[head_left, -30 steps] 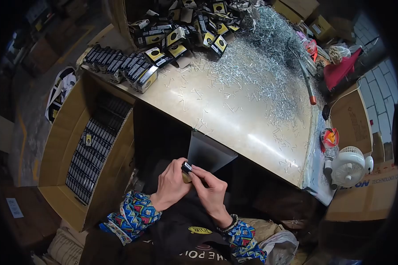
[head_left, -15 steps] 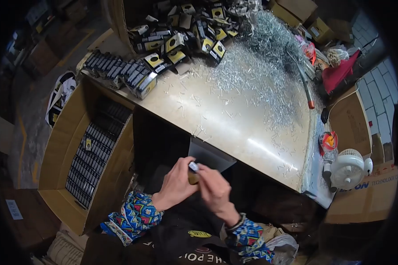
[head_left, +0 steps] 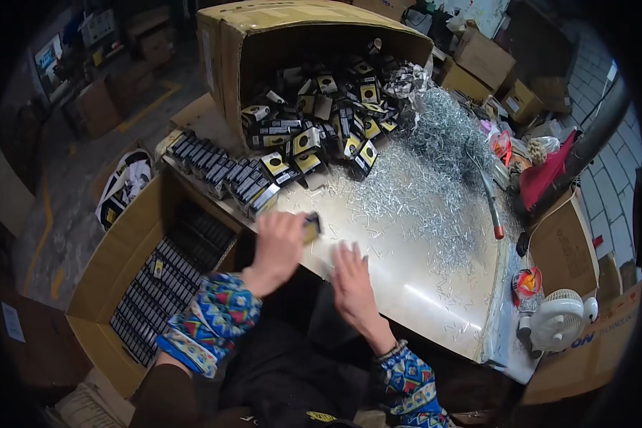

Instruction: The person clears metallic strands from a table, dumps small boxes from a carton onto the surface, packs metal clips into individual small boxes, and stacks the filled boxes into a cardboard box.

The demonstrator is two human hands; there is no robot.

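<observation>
My left hand (head_left: pixel 278 248) grips a small black-and-yellow box (head_left: pixel 312 227) over the near edge of the table. Lower and to the right, my right hand (head_left: pixel 352 282) has its fingers stretched out with nothing in them, near the table edge. Just beyond my left hand stands a row of packed small boxes (head_left: pixel 225 173) along the table's left edge. A heap of loose small boxes (head_left: pixel 314 146) lies farther back. To its right spreads a pile of small shiny metal pieces (head_left: pixel 435 192), like nails or screws; the exact kind is too small to tell.
A tipped carton (head_left: pixel 225 60) opens toward me at the back. At lower left an open carton (head_left: pixel 96 303) holds rows of small boxes. A rod with an orange end (head_left: pixel 493 207) lies on the right of the table, beyond a white fan (head_left: pixel 556 317).
Both hands have moved apart. My left hand has carried the box forward and left toward the row, while my right hand has let go and opened. The camera view has tilted up.
</observation>
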